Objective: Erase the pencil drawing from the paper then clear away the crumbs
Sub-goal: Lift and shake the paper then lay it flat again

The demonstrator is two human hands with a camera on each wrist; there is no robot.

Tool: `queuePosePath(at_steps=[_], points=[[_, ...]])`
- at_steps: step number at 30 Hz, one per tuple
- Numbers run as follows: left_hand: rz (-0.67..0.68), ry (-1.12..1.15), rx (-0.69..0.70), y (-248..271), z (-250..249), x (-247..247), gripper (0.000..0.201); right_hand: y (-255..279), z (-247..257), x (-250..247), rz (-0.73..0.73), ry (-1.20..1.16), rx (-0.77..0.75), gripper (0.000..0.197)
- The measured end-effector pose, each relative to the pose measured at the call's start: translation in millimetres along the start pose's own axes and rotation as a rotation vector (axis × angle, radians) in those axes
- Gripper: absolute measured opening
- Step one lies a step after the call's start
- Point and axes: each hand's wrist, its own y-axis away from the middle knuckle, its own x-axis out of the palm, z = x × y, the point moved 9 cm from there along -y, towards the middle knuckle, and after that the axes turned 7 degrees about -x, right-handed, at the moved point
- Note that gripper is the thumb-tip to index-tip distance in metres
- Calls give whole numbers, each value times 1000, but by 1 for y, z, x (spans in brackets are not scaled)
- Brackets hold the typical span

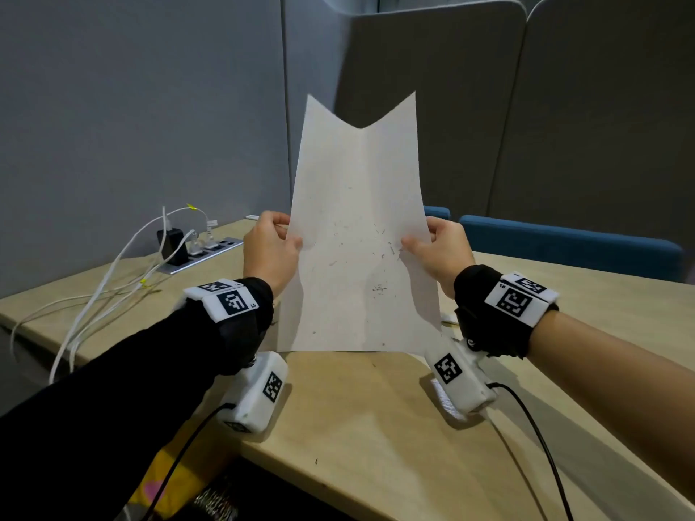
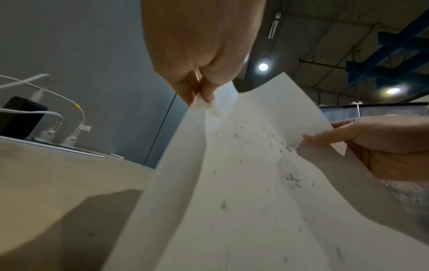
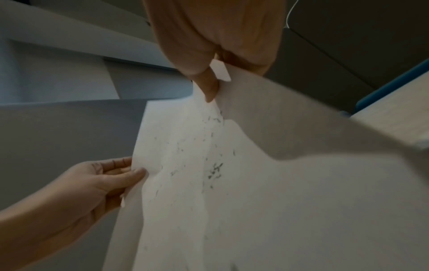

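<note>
Paper (image 1: 357,227) lifted off table (image 1: 376,408), side edges pinched by left hand (image 1: 269,253) and right hand (image 1: 438,250); crumbs (image 1: 380,289) between grips. Crumb-clearing step; next, likely tilting to shed them.

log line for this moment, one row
stage: clearing crumbs | paper: lifted off table, bowed | crumbs: on sheet | left hand: pinches left edge | right hand: pinches right edge
</note>
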Motion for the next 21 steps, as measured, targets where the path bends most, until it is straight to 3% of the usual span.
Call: queuePosePath(at_steps=[8,21], points=[[-123,92,137,6,-18,-12,22,6,13,-2,-72,-62,-84,27],[-108,107,172,15,-23,-11,24,12,19,4,21,50,-120,26]])
